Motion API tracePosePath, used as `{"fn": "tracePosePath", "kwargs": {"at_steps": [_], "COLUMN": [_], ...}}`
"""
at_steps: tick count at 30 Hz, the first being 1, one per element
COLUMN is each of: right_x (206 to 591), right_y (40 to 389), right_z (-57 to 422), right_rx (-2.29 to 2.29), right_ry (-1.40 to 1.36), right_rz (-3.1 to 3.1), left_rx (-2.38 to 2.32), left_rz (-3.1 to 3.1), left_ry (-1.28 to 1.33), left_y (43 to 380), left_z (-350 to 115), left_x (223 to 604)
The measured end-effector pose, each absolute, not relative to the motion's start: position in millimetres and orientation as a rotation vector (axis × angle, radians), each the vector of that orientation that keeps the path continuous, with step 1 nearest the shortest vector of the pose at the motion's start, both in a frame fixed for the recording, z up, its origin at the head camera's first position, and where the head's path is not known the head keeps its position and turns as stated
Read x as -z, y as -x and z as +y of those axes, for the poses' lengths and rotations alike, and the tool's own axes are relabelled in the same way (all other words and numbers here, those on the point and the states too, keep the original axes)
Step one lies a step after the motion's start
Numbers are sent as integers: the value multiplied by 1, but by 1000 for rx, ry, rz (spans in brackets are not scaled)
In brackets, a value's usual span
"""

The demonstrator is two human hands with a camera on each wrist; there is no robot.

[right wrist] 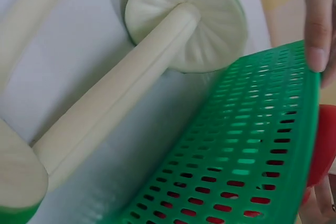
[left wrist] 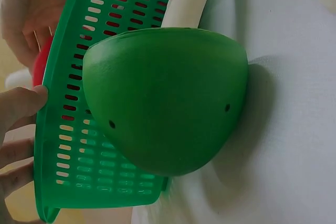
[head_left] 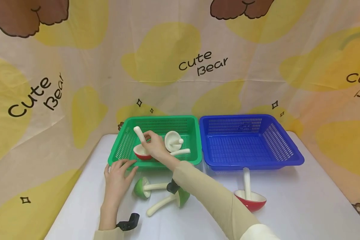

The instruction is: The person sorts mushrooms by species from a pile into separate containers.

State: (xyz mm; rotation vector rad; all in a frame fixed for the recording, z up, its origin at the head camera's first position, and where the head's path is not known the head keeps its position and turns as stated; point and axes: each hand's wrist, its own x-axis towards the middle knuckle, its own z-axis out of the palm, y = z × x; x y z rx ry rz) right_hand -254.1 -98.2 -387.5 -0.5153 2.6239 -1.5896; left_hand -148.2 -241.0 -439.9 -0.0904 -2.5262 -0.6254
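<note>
My right hand (head_left: 154, 145) reaches into the green basket (head_left: 122, 144) and pinches the white stem of a red-capped toy mushroom (head_left: 141, 153), which stands cap-down inside. My left hand (head_left: 120, 168) lies flat with its fingers on the basket's front rim; a fingertip (right wrist: 317, 43) shows on the rim (right wrist: 310, 129) in the right wrist view. A white mushroom (head_left: 172, 140) and a loose white stem (head_left: 180, 152) lie in the basket too. Two green-capped mushrooms (head_left: 142, 188) (head_left: 181, 197) lie on the table just in front; one green cap (left wrist: 163, 98) fills the left wrist view.
An empty blue basket (head_left: 288, 158) stands to the right of the green one. A second red-capped mushroom (head_left: 250, 198) sits cap-down on the white table before it. A bear-print cloth hangs behind. A black wrist mount (head_left: 129, 222) shows near my left forearm.
</note>
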Motion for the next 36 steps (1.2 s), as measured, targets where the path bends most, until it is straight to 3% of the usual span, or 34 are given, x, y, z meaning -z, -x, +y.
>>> {"fn": "tracePosePath", "kwargs": {"at_steps": [17,36], "right_x": [394,369], "right_y": [258,235], "right_z": [-124,-53], "right_rx": [1000,1330], "right_ry": [569,654], "right_rz": [2883,2773], "left_rx": [631,615], "left_rz": [-2515,-2520], "left_ry": [99,99], "left_y": [147,143], "left_z": [-240,-240], "left_x": [438,435]}}
